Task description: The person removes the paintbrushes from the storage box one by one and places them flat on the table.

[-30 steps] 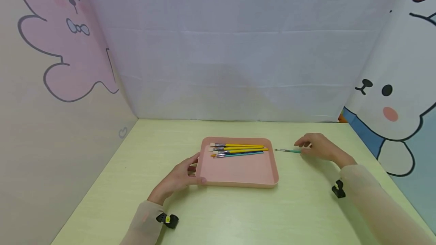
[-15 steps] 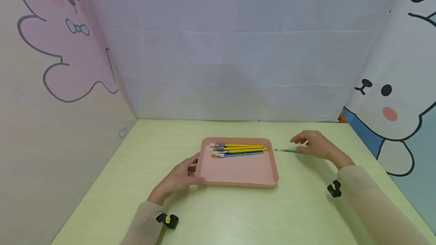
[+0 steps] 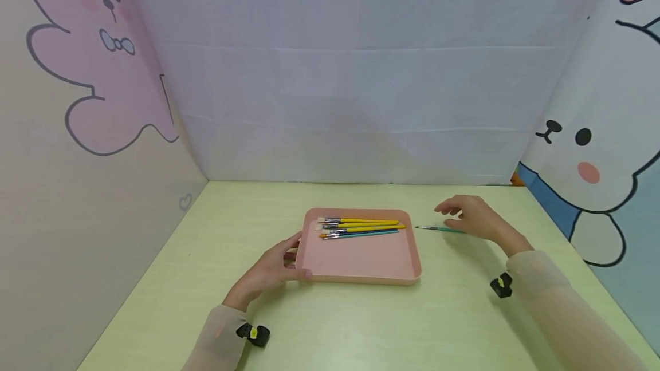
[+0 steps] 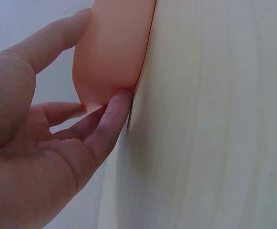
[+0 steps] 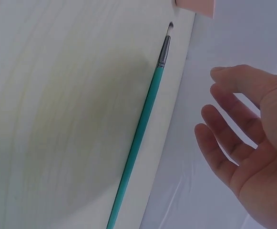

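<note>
A pink rectangular tray [image 3: 361, 259] lies on the table, bearing several paintbrushes [image 3: 368, 227] with yellow, dark blue and teal handles. My left hand [image 3: 270, 265] grips the tray's near-left corner; in the left wrist view the thumb and fingertips touch its wall [image 4: 112, 47]. Right of the tray, a single teal-handled paintbrush [image 3: 435, 228] rests on the table, its bristles pointing towards the tray. My right hand [image 3: 479, 219] hovers over that brush's handle end, fingers loosely bent and holding nothing. In the right wrist view the teal paintbrush [image 5: 138, 124] lies apart from the fingers.
The pale wood-grain table [image 3: 361, 325] runs back to a white cloth backdrop [image 3: 356, 102]. Side panels with cartoon animals stand left [image 3: 103, 73] and right [image 3: 603, 159]. Each sleeve carries a small black device, one at the left wrist [image 3: 254, 334] and one at the right [image 3: 502, 285].
My right hand has risen off the teal paintbrush and shifted slightly left and away from me, its fingers spreading. The brush stays on the table. My left hand and the tray have not moved.
</note>
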The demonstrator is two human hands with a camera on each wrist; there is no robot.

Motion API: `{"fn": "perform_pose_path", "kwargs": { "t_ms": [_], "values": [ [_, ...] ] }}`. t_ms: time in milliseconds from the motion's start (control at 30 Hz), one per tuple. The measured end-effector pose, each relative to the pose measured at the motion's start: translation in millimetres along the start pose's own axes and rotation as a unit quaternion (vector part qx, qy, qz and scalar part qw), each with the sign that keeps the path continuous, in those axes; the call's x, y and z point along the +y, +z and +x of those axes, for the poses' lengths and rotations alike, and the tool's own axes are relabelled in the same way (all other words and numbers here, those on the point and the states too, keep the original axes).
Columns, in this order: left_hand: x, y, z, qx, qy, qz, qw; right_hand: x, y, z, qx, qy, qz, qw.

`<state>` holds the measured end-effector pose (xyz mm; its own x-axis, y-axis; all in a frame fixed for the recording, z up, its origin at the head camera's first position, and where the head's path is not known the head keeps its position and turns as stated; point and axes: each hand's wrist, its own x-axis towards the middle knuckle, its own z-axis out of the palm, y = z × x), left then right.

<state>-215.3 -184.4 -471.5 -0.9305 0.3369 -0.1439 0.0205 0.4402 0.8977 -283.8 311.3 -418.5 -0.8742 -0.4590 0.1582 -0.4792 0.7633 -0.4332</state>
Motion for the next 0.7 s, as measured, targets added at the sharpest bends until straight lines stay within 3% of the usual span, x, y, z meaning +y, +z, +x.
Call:
{"fn": "perform_pose_path", "kwargs": {
  "t_ms": [700],
  "values": [
    [0.0, 0.3, 0.0, 0.001, -0.002, 0.006, 1.0, -46, 8, 25.5, 0.005, -0.009, 0.028, 0.9995]
  ]
}}
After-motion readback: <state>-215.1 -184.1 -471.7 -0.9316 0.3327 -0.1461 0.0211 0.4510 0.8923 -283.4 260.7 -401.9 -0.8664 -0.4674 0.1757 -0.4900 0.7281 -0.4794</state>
